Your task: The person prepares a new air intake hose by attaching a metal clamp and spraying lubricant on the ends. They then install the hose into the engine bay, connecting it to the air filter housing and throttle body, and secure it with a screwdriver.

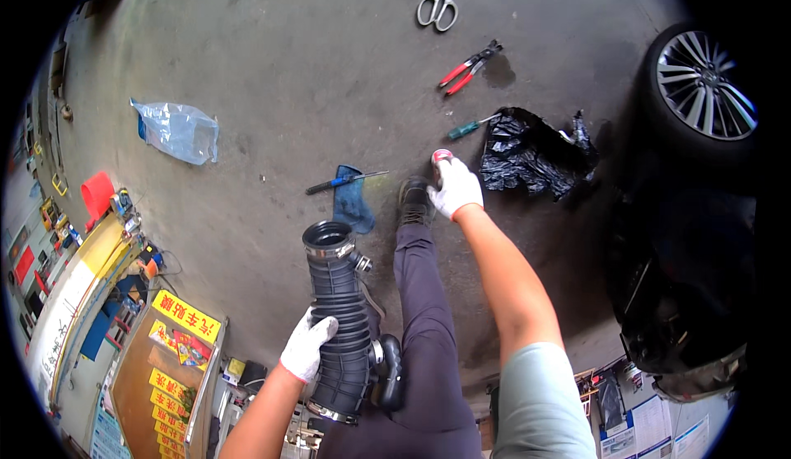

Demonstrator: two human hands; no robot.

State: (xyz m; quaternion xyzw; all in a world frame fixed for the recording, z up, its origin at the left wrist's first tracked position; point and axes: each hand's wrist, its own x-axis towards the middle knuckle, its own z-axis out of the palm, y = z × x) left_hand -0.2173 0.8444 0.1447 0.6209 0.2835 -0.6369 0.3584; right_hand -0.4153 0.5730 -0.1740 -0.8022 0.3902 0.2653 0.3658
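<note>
Landmark: the blue cloth (354,203) lies on the concrete floor (272,72) in front of us.
Intake hose: our black corrugated intake hose (339,327) is on the near side of the cloth, its open end facing the cloth, with metal clamps (331,250) around its ends and a curved black elbow (392,368) on its right side.
Left hand: our gloved left hand (305,345) is nearer to us than the cloth, thumb and fingers closed firmly around the hose's middle.
Right hand: our gloved right hand (456,191) is to the right of the cloth, fingers curved against a red can (442,156); we cannot tell how tightly they wrap it.
Shoe: our dark shoe (414,201) stands just right of the cloth.
Screwdrivers: a blue-and-black screwdriver (336,183) lies across the cloth; a green-handled screwdriver (466,130) lies beyond it, to the right.
Farther tools: we see red-handled pliers (470,68) and grey scissors (439,6) beyond the cloth, rightward.
Plastic: crumpled black plastic (527,162) lies right of the cloth; a clear bag (183,129) lies left.
Wheel: a car wheel (704,88) stands far right of the cloth.
</note>
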